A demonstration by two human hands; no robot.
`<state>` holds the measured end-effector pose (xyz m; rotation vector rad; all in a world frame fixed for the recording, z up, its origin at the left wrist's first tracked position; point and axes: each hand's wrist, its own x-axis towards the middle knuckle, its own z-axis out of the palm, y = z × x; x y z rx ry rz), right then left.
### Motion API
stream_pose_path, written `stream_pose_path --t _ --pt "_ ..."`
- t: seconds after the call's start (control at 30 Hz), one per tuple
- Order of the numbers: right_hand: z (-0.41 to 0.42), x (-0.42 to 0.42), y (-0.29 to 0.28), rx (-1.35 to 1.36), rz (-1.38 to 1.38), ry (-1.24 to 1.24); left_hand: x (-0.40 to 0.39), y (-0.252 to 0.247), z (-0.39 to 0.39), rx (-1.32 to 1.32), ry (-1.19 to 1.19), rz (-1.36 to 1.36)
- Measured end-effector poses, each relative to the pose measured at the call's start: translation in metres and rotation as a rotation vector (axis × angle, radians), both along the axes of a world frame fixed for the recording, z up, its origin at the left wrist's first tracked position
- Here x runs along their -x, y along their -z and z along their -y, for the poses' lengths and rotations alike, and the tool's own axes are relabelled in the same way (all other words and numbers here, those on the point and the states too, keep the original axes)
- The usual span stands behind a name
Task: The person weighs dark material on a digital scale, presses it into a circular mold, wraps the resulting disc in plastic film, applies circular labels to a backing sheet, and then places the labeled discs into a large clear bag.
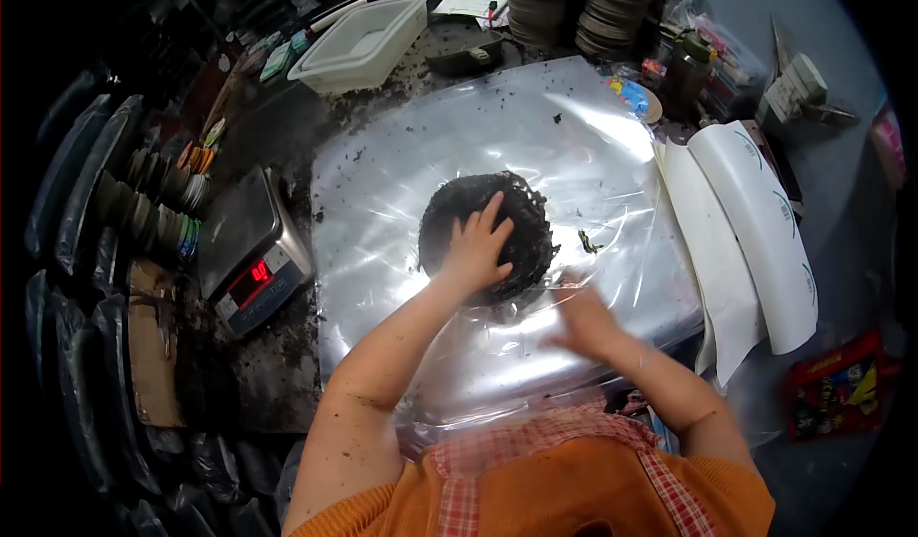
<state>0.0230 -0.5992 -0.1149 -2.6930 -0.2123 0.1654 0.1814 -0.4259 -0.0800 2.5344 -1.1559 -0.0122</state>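
Observation:
A round, dark, ragged-edged cake [527, 250], apparently dried seaweed, lies near the middle of a stack of clear plastic sheets [373, 185]. My left hand [479, 243] rests on top of the cake with its fingers spread. Close to the cake's lower right, my right hand [584, 315] is over the plastic and blurred by motion. Whether its fingers pinch the film cannot be made out. A small dark green scrap [589, 241] lies on the sheets right of the cake.
A digital scale [240, 236] with a lit display stands left. Behind are a white plastic tub [358, 71], a dark green tray [466, 56] and stacked dark discs [538, 2]. Curled white sheets [746, 228] hang along the right edge. Dark plastic-wrapped packs [79, 350] line the far left.

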Motion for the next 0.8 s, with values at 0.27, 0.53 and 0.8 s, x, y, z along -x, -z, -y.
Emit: stream_pose_path --t 0.27,0.53,0.8 --pt "-0.032 -0.105 -0.036 -0.718 0.39 -0.018 -0.01 0.019 -0.008 -0.162 0.06 -0.126" --pt "-0.048 -0.115 -0.052 0.159 0.228 -0.107 0.062 -0.101 -0.086 0.549 0.708 -1.193" --pt "-0.048 -0.124 -0.034 0.412 0.229 -0.268 0.053 -0.026 -0.068 0.245 -0.234 0.186"
